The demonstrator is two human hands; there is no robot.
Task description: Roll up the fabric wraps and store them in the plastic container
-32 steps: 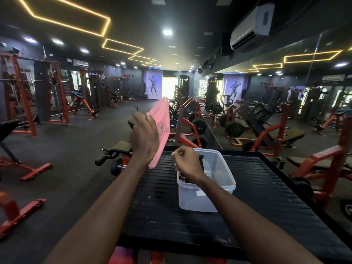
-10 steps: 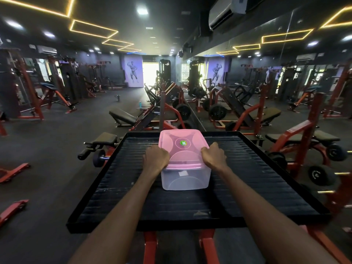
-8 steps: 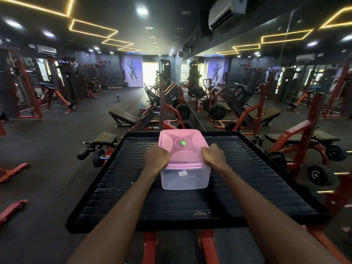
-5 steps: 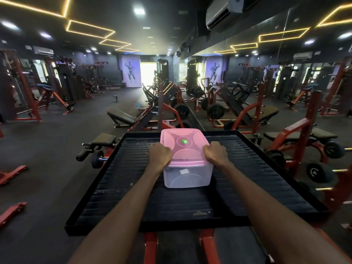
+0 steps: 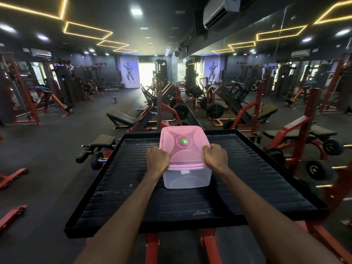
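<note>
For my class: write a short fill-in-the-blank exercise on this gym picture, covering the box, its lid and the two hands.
1. The lid on the box is coloured ____.
2. The round sticker on the lid is ____.
3. The left hand and the right hand press on opposite ____ of the lid.
4. The box stands on a black ribbed ____.

Missing words: pink; green; sides; platform

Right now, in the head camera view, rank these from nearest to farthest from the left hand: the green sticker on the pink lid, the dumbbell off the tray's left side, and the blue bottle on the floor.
From the left hand:
1. Green sticker, just right of it on the pink lid.
2. Dumbbell, left, beyond the tray edge.
3. Blue bottle, far ahead on the floor.
</note>
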